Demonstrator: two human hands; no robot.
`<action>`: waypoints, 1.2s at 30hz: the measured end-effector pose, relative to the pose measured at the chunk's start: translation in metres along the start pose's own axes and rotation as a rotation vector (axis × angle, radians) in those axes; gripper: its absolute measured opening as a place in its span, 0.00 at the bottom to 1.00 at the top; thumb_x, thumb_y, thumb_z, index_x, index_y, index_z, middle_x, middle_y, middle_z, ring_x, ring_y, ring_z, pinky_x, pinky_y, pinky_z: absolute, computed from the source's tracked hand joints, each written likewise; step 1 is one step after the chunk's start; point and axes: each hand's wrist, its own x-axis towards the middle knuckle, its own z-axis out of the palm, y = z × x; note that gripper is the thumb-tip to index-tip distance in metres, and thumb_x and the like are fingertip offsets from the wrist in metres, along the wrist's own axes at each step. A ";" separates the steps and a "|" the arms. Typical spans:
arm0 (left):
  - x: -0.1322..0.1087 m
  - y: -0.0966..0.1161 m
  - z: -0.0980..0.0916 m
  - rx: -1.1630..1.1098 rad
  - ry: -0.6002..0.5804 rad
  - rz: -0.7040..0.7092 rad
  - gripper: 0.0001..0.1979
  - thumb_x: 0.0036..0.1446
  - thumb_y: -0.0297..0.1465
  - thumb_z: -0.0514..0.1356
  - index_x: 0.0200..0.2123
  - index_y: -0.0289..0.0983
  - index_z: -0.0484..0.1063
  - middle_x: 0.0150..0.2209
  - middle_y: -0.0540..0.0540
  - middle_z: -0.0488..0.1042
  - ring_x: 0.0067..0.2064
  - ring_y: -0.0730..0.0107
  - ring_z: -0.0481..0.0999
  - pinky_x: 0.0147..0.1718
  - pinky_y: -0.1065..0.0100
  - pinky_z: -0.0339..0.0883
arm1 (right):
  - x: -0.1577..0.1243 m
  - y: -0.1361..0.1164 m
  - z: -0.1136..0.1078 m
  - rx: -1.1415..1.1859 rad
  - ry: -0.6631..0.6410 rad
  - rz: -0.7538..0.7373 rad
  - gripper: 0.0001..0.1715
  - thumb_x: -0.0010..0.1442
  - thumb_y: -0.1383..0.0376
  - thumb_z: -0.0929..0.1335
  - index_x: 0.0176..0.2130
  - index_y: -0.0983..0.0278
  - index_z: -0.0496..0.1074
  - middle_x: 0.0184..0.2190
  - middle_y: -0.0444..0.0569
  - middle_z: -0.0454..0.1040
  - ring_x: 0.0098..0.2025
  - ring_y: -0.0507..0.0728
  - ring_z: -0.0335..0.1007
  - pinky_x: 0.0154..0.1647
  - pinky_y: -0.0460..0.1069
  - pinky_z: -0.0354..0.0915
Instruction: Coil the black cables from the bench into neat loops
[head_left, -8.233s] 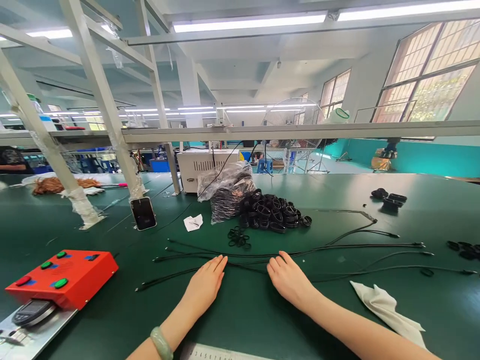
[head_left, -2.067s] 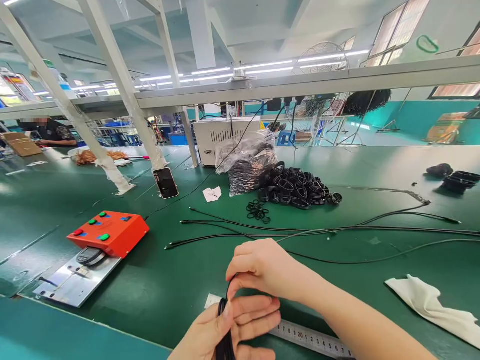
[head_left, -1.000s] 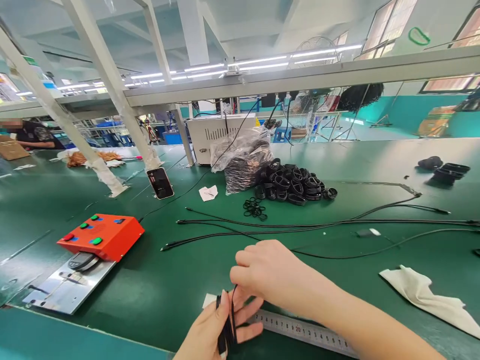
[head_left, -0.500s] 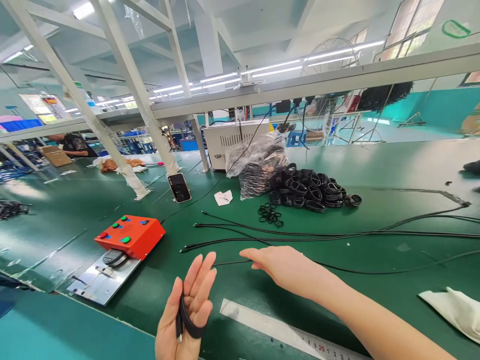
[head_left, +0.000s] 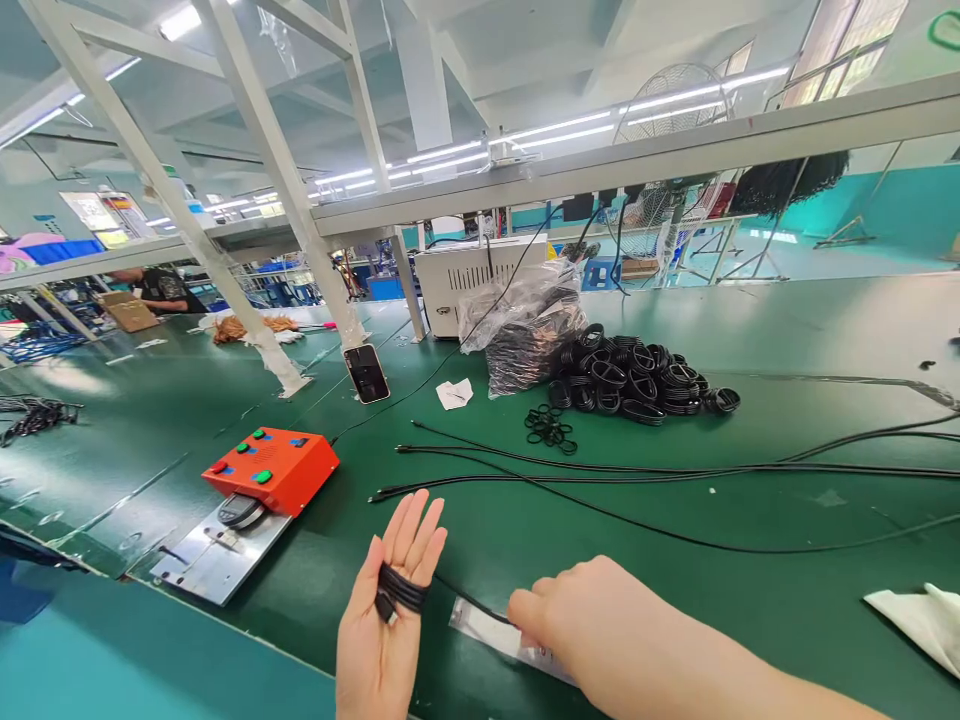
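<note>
My left hand (head_left: pixel 386 590) is raised palm up with its fingers spread, and a black cable coil (head_left: pixel 400 588) is wound across the fingers. From this coil a strand of cable (head_left: pixel 472 600) runs right to my right hand (head_left: pixel 592 620), whose curled fingertips close on it. That hand sits just above a steel ruler (head_left: pixel 487 635), partly covering it. Several more black cables (head_left: pixel 600 470) lie loose on the green work surface (head_left: pixel 480 520) beyond my hands.
A heap of black rubber rings (head_left: pixel 637 380) and a smaller bunch of thin O-rings (head_left: pixel 550 430) lie ahead, beside a black-filled plastic bag (head_left: pixel 525 340). To the left stand an orange button box (head_left: pixel 270 468) and a phone (head_left: pixel 367 373). A white cloth (head_left: pixel 919 620) lies right; a co-worker (head_left: pixel 161 290) sits far left.
The hands have separated: my left hand has opened palm up with the cable wound on its fingers, and my right hand has moved right and down along the strand toward the ruler.
</note>
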 end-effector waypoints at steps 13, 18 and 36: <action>-0.027 -0.043 0.032 0.834 0.105 -0.240 0.22 0.61 0.40 0.58 0.58 0.42 0.69 0.64 0.48 0.65 0.66 0.56 0.60 0.65 0.64 0.48 | -0.010 0.001 -0.015 -0.041 0.277 -0.110 0.05 0.64 0.67 0.65 0.34 0.64 0.67 0.30 0.47 0.75 0.27 0.54 0.68 0.25 0.49 0.49; -0.034 -0.051 0.020 0.759 0.004 -0.364 0.18 0.62 0.41 0.57 0.45 0.37 0.79 0.29 0.44 0.84 0.28 0.65 0.79 0.35 0.67 0.72 | 0.014 0.028 -0.023 0.221 0.282 0.072 0.13 0.66 0.63 0.64 0.29 0.64 0.65 0.28 0.44 0.73 0.29 0.51 0.68 0.26 0.46 0.49; -0.030 -0.023 0.006 -0.011 -0.153 -0.408 0.17 0.68 0.27 0.51 0.55 0.34 0.72 0.23 0.47 0.81 0.25 0.75 0.81 0.27 0.79 0.72 | 0.052 -0.005 0.042 1.533 -0.151 -0.165 0.16 0.69 0.65 0.52 0.34 0.65 0.62 0.30 0.46 0.71 0.21 0.46 0.67 0.28 0.43 0.64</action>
